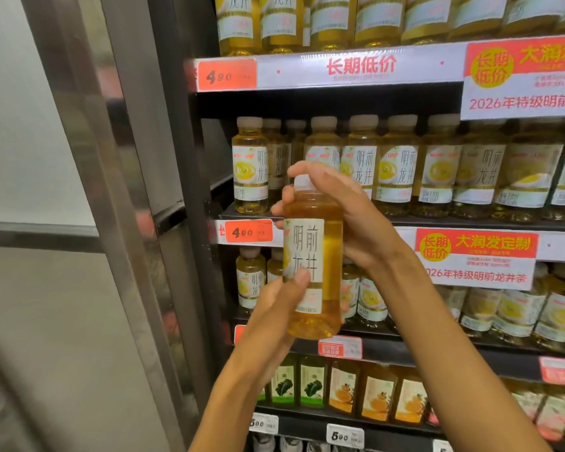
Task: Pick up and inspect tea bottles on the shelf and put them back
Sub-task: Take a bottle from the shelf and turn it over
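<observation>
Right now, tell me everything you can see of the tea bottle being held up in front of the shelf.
The tea bottle is clear plastic, filled with golden-yellow liquid, with a pale cap and a white label bearing large dark Chinese characters. It is held upright, slightly tilted, in front of the shelf, off its row. The right hand wraps its upper part and cap from behind; the left hand grips the lower part, thumb on the label.

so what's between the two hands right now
The tea bottle, upright: the right hand wraps its neck and the left hand holds its lower part, in the head view.
</observation>
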`<state>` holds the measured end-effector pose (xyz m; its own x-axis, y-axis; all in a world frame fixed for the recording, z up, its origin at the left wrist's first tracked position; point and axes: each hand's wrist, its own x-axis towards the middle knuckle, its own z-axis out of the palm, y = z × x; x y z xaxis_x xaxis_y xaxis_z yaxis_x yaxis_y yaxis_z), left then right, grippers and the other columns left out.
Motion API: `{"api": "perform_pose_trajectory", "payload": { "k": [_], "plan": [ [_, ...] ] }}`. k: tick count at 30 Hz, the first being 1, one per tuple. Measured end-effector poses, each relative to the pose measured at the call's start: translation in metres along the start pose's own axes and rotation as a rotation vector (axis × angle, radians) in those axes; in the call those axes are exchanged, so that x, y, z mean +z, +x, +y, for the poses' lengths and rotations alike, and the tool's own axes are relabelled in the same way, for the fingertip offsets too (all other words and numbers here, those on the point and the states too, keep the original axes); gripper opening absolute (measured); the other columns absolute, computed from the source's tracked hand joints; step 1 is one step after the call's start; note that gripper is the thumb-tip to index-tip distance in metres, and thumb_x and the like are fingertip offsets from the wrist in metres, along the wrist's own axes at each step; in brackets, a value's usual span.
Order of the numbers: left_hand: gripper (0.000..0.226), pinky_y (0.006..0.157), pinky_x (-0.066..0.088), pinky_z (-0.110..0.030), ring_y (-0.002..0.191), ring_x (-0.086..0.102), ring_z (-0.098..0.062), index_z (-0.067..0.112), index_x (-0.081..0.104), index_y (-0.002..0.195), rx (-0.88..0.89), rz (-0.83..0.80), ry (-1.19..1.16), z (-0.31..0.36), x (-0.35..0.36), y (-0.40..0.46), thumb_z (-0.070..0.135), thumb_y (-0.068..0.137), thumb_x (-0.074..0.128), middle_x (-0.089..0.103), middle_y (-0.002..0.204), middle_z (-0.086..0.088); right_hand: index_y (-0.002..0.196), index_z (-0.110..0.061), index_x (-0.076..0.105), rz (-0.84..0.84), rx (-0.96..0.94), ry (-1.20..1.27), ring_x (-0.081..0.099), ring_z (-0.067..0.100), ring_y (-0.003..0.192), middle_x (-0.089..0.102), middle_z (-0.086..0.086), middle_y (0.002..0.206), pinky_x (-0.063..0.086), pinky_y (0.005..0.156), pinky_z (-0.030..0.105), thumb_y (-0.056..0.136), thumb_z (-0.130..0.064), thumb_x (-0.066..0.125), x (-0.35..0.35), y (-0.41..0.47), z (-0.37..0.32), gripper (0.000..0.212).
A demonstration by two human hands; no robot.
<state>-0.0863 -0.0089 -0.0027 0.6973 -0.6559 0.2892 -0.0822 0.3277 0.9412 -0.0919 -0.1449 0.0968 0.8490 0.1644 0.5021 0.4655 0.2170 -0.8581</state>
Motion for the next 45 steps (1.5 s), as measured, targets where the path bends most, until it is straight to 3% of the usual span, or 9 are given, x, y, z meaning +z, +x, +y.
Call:
{"api": "perform_pose_trajectory", "payload": {
  "k": [4, 8, 14, 17, 22, 27, 32, 37, 45],
  "plan": [
    [0.057, 0.098, 0.050, -0.041, 0.111, 0.065, -0.018, 0.030, 0.058, 0.125, 0.049, 0.091, 0.103, 0.003, 0.002, -0.007, 0.066, 0.082, 0.049, 0.070, 0.117, -0.001, 0.108, -0.013, 0.061, 0.191, -0.060, -0.172, 0.069, 0.021, 0.087, 0.070, 0.001, 0.084, 0.056, 0.074, 0.030, 0.095, -0.030, 0.056, 0.000, -0.012, 0.005, 0.021],
    [0.064, 0.097, 0.050, -0.040, 0.106, 0.067, -0.010, 0.034, 0.056, 0.124, 0.004, 0.164, 0.166, -0.003, 0.022, -0.013, 0.074, 0.075, 0.046, 0.071, 0.112, 0.009, 0.102, -0.021, 0.066, 0.268, 0.034, -0.232, 0.071, 0.018, 0.089, 0.074, -0.001, 0.084, 0.056, 0.070, 0.027, 0.087, -0.044, 0.060, -0.003, -0.022, 0.012, 0.028],
    [0.070, 0.064, 0.057, -0.036, 0.073, 0.066, -0.025, 0.014, 0.060, 0.126, -0.171, -0.061, -0.437, -0.014, 0.037, -0.016, 0.067, 0.081, 0.048, 0.067, 0.091, -0.017, 0.101, -0.013, 0.068, 0.162, 0.133, 0.199, 0.072, 0.024, 0.087, 0.073, 0.009, 0.090, 0.059, 0.079, 0.038, 0.083, -0.040, 0.058, -0.017, -0.037, 0.016, 0.034],
    [0.075, 0.064, 0.057, -0.036, 0.074, 0.065, -0.026, 0.005, 0.053, 0.129, -0.213, -0.149, -0.555, -0.025, 0.042, -0.015, 0.065, 0.083, 0.050, 0.064, 0.092, -0.020, 0.098, -0.013, 0.068, 0.130, 0.121, 0.254, 0.072, 0.023, 0.081, 0.070, 0.007, 0.086, 0.058, 0.073, 0.036, 0.085, -0.034, 0.059, -0.022, -0.041, 0.015, 0.026],
    [0.075, 0.100, 0.047, -0.047, 0.111, 0.063, -0.020, 0.038, 0.061, 0.116, -0.191, 0.260, 0.055, -0.031, 0.054, -0.007, 0.087, 0.064, 0.037, 0.067, 0.119, -0.003, 0.096, -0.014, 0.067, 0.225, 0.096, -0.012, 0.070, 0.020, 0.077, 0.068, 0.004, 0.082, 0.057, 0.078, 0.035, 0.084, -0.034, 0.061, -0.036, -0.053, 0.009, 0.024],
    [0.070, 0.087, 0.048, -0.023, 0.107, 0.061, -0.003, 0.044, 0.055, 0.116, -0.137, 0.296, 0.146, -0.040, 0.069, -0.004, 0.080, 0.060, 0.034, 0.066, 0.116, 0.014, 0.096, -0.017, 0.070, 0.313, 0.163, -0.202, 0.072, 0.021, 0.090, 0.072, 0.003, 0.089, 0.055, 0.083, 0.032, 0.089, -0.034, 0.063, -0.042, -0.060, 0.010, 0.019],
    [0.066, 0.070, 0.057, -0.036, 0.078, 0.069, -0.025, 0.018, 0.065, 0.113, -0.218, 0.132, -0.301, -0.043, 0.067, -0.005, 0.069, 0.084, 0.036, 0.071, 0.093, -0.015, 0.101, -0.019, 0.070, 0.265, 0.193, -0.055, 0.072, 0.020, 0.093, 0.075, 0.004, 0.097, 0.059, 0.077, 0.029, 0.087, -0.038, 0.060, -0.048, -0.064, 0.012, 0.025],
    [0.072, 0.064, 0.056, -0.033, 0.070, 0.066, -0.024, 0.003, 0.067, 0.105, -0.296, -0.091, -0.564, -0.043, 0.064, -0.008, 0.063, 0.095, 0.030, 0.066, 0.086, -0.017, 0.101, -0.012, 0.066, 0.159, 0.159, 0.104, 0.071, 0.024, 0.078, 0.068, 0.006, 0.082, 0.055, 0.080, 0.040, 0.084, -0.031, 0.057, -0.042, -0.058, 0.012, 0.027],
    [0.054, 0.102, 0.046, -0.042, 0.107, 0.066, -0.007, 0.041, 0.068, 0.107, -0.154, 0.172, 0.072, -0.030, 0.044, -0.011, 0.071, 0.079, 0.033, 0.072, 0.110, 0.010, 0.097, -0.014, 0.068, 0.283, 0.070, -0.176, 0.072, 0.019, 0.082, 0.070, -0.002, 0.082, 0.057, 0.068, 0.026, 0.091, -0.027, 0.059, -0.032, -0.047, 0.006, 0.016]
  ]
}}
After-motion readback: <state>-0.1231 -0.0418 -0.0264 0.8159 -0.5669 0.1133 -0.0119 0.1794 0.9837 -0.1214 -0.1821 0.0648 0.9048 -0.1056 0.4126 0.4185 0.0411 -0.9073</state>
